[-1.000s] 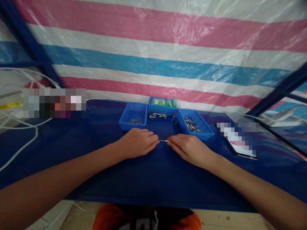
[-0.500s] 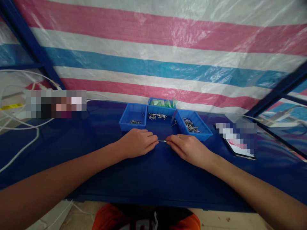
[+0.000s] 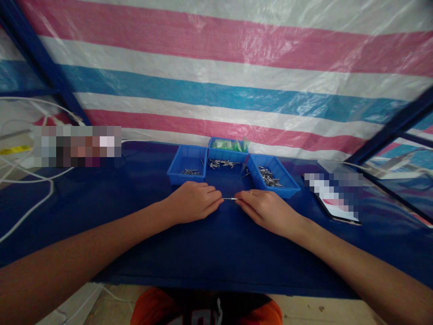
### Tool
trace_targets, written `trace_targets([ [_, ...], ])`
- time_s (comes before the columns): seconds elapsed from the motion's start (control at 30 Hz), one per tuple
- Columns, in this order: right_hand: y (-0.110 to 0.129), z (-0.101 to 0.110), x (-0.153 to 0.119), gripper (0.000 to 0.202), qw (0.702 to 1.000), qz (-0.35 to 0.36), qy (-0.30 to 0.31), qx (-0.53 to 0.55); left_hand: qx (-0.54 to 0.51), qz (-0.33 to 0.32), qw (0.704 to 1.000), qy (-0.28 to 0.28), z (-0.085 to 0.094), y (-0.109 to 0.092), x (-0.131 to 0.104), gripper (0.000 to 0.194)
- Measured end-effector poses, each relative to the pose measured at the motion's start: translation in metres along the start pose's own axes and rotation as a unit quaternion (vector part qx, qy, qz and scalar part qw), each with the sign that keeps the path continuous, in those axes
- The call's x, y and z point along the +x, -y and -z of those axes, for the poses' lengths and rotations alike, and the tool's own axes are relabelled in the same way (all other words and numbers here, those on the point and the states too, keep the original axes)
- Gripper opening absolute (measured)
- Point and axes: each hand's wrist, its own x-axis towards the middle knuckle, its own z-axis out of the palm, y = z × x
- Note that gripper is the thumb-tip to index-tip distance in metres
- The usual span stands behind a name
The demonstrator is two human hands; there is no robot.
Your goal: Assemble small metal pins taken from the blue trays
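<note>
A thin metal pin (image 3: 230, 198) spans the small gap between my hands, lying level above the blue table (image 3: 223, 253). Its left end is pinched in the fingertips of my left hand (image 3: 198, 202), its right end in those of my right hand (image 3: 267, 208). Beyond my left hand is a blue bin (image 3: 187, 159) with a few metal pins in it. Another blue bin (image 3: 273, 174), behind my right hand, holds a larger heap of them. Loose metal pins (image 3: 223, 164) lie on the table between the two bins.
A third blue bin (image 3: 228, 155) at the back contains green and clear plastic packets. To the right lies a phone (image 3: 334, 203), partly pixelated. White cables (image 3: 50, 198) run along the left side, and a striped plastic sheet (image 3: 216, 85) hangs behind the table.
Slightly more of the pin shows between my fingertips. Both hands have stayed almost in place, and the bins have not moved.
</note>
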Motion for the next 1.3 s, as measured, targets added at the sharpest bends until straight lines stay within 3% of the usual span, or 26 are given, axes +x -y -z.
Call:
trace_targets([
  [1.3, 0.0001, 0.0007, 0.0006, 0.028, 1.000, 0.015, -0.004, -0.012, 0.006, -0.014, 0.999, -0.041, -0.0013, -0.0003, -0.0007, 0.029],
])
